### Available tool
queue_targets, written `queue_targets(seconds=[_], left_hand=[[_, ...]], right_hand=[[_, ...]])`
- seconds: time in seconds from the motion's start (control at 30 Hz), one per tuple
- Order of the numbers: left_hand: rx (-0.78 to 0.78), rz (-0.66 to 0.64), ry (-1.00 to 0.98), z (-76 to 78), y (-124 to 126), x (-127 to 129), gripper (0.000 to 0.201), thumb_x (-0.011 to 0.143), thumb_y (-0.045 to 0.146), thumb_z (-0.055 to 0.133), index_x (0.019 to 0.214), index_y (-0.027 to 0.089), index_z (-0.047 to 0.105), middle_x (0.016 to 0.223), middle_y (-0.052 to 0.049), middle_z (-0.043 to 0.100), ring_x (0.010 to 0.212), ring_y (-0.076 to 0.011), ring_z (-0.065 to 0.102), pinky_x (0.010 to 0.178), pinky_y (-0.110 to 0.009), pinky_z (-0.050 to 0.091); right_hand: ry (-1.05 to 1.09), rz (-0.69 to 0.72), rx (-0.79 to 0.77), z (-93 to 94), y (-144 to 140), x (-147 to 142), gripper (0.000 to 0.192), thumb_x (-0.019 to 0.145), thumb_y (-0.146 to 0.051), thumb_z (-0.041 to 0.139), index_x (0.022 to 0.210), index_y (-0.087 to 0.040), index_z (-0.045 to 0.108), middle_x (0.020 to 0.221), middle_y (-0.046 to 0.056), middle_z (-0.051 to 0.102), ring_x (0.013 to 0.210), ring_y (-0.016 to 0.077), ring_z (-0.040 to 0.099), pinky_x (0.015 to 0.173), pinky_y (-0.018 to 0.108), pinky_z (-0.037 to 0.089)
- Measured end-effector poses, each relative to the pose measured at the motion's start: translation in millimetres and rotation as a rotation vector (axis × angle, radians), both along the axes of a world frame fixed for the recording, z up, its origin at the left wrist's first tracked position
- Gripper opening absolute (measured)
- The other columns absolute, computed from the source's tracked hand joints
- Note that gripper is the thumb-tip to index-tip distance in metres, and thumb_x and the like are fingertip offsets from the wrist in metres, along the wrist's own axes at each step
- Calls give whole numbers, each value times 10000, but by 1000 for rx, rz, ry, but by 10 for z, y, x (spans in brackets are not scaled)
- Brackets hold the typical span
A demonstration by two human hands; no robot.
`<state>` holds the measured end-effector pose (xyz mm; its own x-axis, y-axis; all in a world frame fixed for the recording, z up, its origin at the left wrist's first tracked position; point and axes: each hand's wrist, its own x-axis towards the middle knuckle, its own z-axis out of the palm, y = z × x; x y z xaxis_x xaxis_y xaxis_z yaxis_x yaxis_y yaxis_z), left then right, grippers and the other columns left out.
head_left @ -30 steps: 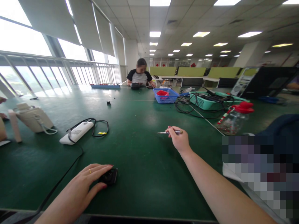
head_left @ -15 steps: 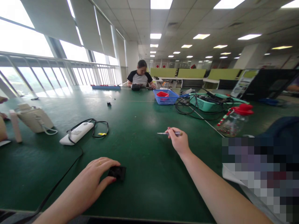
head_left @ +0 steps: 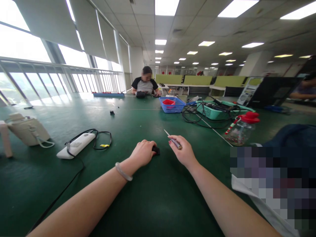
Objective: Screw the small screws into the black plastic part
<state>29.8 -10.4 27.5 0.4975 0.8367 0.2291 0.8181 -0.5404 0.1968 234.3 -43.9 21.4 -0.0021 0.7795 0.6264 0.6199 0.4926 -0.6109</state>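
My left hand (head_left: 142, 152), with a pale bangle at the wrist, is closed on a small black block-like part (head_left: 156, 150) at the middle of the green table (head_left: 158, 204). Its fingers cover most of the part, so its exact kind does not show. Just to the right, my right hand (head_left: 183, 150) grips a thin screwdriver (head_left: 175, 142) by its clear handle. The metal shaft points forward and to the left, past the fingers. The screwdriver and the black part are apart.
On the left lie a white power bank (head_left: 77, 145) with a black cord and a beige bottle (head_left: 27, 130). Ahead are a blue basket (head_left: 172, 107), a green basket (head_left: 212, 114) of cables and a red-lidded jar (head_left: 240, 130). A person (head_left: 146, 82) sits at the far end.
My left hand has moved forward and right with the black part, close to my right hand. The screwdriver has turned from pointing left to pointing forward-left.
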Motion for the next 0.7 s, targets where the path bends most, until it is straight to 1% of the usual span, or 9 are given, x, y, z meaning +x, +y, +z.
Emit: queue_targets(seconds=[0.07, 0.17, 0.3, 0.37, 0.5, 0.7], left_hand=[[-8, 22, -31, -83, 89, 13, 268, 834, 280, 632, 1098, 235, 642, 1011, -91, 695, 1036, -280, 606, 893, -387, 476], [-30, 26, -109, -175, 152, -10, 285, 838, 307, 632, 1115, 241, 634, 1022, -83, 692, 1052, -273, 600, 924, -387, 470], [-43, -6, -209, -250, 194, -74, 391, 822, 331, 653, 1197, 233, 604, 1083, -77, 689, 1099, -267, 575, 987, -389, 444], [-58, -11, -246, -269, 219, -106, 410, 800, 335, 673, 1189, 219, 613, 1098, -74, 692, 1107, -270, 567, 995, -389, 442], [-89, -26, -278, -286, 263, -144, 353, 769, 339, 694, 1103, 227, 660, 1076, -58, 701, 1102, -271, 562, 987, -385, 446], [-56, -57, -283, -284, 271, -144, 302, 769, 341, 685, 1053, 238, 685, 1043, -50, 708, 1088, -267, 566, 977, -385, 451]], right_hand=[[-33, 31, 11, 39, -38, -34, 190, 921, -329, 534, 977, -227, 684, 937, 48, 694, 864, 210, 635, 789, 344, 479], [-112, 35, 34, 92, -101, -91, 243, 952, -338, 482, 865, -222, 676, 849, 36, 697, 837, 212, 626, 802, 361, 447], [-161, 41, 88, 124, -161, -157, 218, 946, -283, 465, 834, -223, 642, 786, 15, 674, 778, 194, 599, 798, 359, 417], [-175, 38, 120, 124, -176, -180, 188, 927, -247, 468, 816, -224, 618, 759, 7, 653, 748, 187, 581, 784, 353, 409], [-199, 77, 166, 121, -196, -204, 138, 871, -184, 482, 768, -226, 564, 706, -4, 603, 708, 178, 553, 780, 349, 408], [-263, 170, 178, 123, -211, -236, 120, 835, -152, 490, 748, -222, 535, 685, -5, 574, 680, 172, 517, 807, 365, 404]])
